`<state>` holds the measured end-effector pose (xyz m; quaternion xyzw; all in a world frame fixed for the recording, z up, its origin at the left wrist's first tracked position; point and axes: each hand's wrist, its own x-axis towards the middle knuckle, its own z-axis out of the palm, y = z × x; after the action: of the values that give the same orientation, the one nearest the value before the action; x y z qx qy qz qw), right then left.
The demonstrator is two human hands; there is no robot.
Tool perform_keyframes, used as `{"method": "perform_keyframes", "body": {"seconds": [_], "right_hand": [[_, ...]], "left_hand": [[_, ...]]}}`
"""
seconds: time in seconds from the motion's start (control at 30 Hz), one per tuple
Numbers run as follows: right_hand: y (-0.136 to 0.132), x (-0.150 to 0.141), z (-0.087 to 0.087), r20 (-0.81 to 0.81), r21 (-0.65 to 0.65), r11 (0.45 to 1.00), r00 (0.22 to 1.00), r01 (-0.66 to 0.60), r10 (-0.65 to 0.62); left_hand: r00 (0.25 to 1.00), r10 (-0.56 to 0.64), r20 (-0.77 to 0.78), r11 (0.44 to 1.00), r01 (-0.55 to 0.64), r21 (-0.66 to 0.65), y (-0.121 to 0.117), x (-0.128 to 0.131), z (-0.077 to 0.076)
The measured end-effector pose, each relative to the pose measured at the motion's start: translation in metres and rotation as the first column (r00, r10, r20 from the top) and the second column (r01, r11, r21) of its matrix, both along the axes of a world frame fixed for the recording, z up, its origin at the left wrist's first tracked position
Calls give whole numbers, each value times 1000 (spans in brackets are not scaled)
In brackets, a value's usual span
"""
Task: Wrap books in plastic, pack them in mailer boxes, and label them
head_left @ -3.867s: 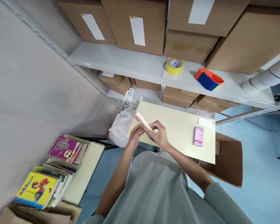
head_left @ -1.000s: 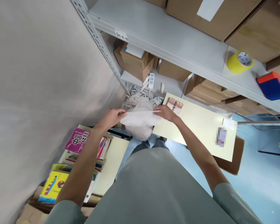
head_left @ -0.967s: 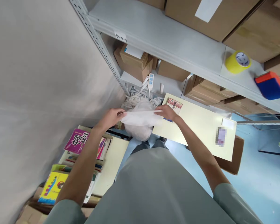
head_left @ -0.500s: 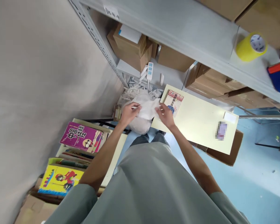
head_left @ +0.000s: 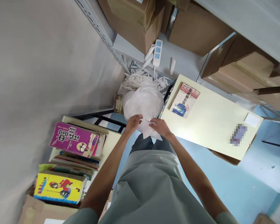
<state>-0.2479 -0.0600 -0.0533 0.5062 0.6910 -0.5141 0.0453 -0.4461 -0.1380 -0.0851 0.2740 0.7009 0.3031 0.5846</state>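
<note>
A rounded, translucent white plastic bag (head_left: 143,101) lies in front of my legs, its near edge gathered between my hands. My left hand (head_left: 133,124) is closed at the bag's near left side, thumb and fingers pinched together. On the other side my right hand (head_left: 161,127) pinches the gathered plastic. A loose corner of the bag hangs below the fingers, over my trousers. What the bag contains cannot be made out.
Right of the bag is a cream tabletop (head_left: 214,124) with a book (head_left: 184,100) on it. Several books, including a purple one (head_left: 74,138), are stacked at left. Crumpled white strips (head_left: 137,79), a power strip (head_left: 157,53) and cardboard boxes (head_left: 198,28) are beyond.
Both hands have moved towards my body with the white plastic, which was spread flat between them and is now gathered. My view has shifted, and the yellow tape roll is out of sight.
</note>
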Motion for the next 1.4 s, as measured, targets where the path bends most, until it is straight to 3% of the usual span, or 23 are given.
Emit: {"method": "perform_keyframes", "body": {"seconds": [0.13,0.23,0.43,0.53,0.63,0.77,0.87,0.97,1.07,1.2,1.3,1.4], "right_hand": [[26,-10,-8,1,-56,981,983,-184,185],[45,-20,-12,26,-43,967,967,-250,252],[58,-51,-26,238,51,978,954,-202,185],[48,-62,-36,296,9,971,928,-239,225],[31,-65,-47,304,-18,961,914,-276,268],[6,-67,-58,330,-22,956,901,-292,283],[-6,-73,-63,371,-35,952,880,-305,296],[-14,-84,-70,337,-29,959,901,-281,274],[-18,-95,-79,271,-27,975,937,-221,220],[-16,-100,-83,227,-55,990,964,-132,141],[-7,-93,-75,144,-2,1000,989,-31,31],[11,-79,-53,-26,34,985,986,166,-166]], "left_hand": [[973,-111,-201,993,103,-52,19,-25,-40],[954,-208,-217,978,195,-79,39,-33,-69],[943,-269,-195,962,272,-10,79,-27,-123],[905,-307,-293,943,330,32,95,-23,-140],[893,-301,-336,945,325,18,102,-20,-142],[880,-216,-424,961,268,66,91,-27,-117],[868,-103,-485,974,186,125,76,-42,-81],[872,58,-485,987,25,162,64,-59,-44],[888,268,-372,951,-183,248,60,-74,-12],[844,521,-127,825,-459,330,62,-89,26],[806,592,6,768,-566,300,65,-95,56],[807,583,88,780,-587,218,66,-97,83]]}}
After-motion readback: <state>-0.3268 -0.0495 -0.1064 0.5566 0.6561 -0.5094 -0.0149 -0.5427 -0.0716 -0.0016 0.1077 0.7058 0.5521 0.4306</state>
